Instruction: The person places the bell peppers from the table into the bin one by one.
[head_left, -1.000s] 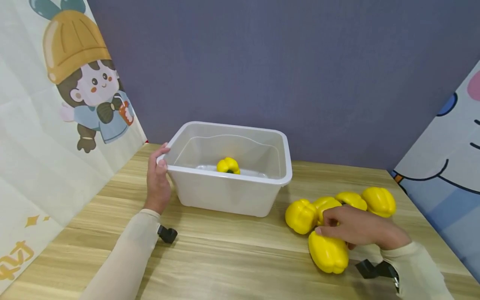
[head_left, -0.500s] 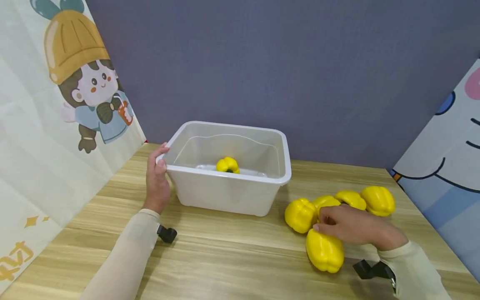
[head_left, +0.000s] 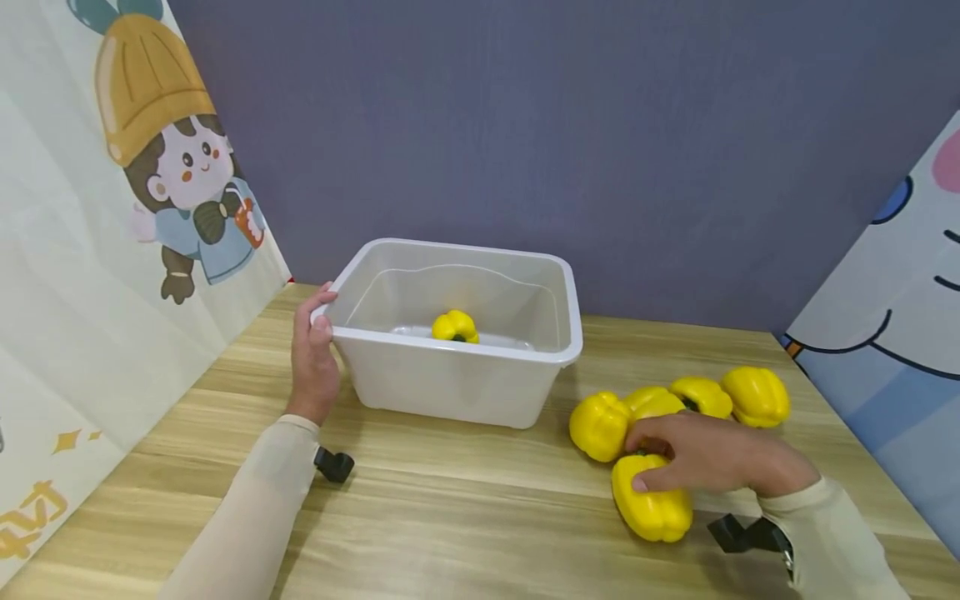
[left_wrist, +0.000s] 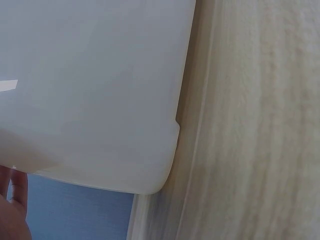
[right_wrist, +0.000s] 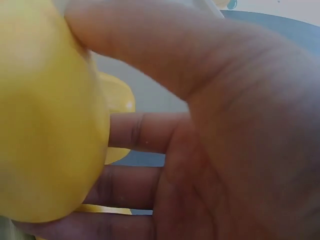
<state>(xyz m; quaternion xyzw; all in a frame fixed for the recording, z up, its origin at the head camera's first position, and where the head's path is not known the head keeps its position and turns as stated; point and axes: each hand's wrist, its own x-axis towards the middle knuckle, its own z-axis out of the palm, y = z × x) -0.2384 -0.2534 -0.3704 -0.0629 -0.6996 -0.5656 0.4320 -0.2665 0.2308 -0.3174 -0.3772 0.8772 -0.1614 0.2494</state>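
Note:
My left hand holds the left end of a pale grey plastic bin, thumb and fingers at its rim. The bin's wall fills much of the left wrist view. One yellow bell pepper lies inside. At the right, my right hand grips another yellow bell pepper on the table, its thumb on the near side. In the right wrist view the fingers pass behind this bell pepper; their tips are mostly hidden.
Behind the right hand several more yellow bell peppers sit close together on the wood-grain table. A dark blue-grey panel rises behind the bin, with cartoon-printed sheets at both sides.
My right thumb has slid from the top end of the bell pepper down onto its side, and the fingers have spread around it. That pepper shifted slightly left. The left hand stays on the bin.

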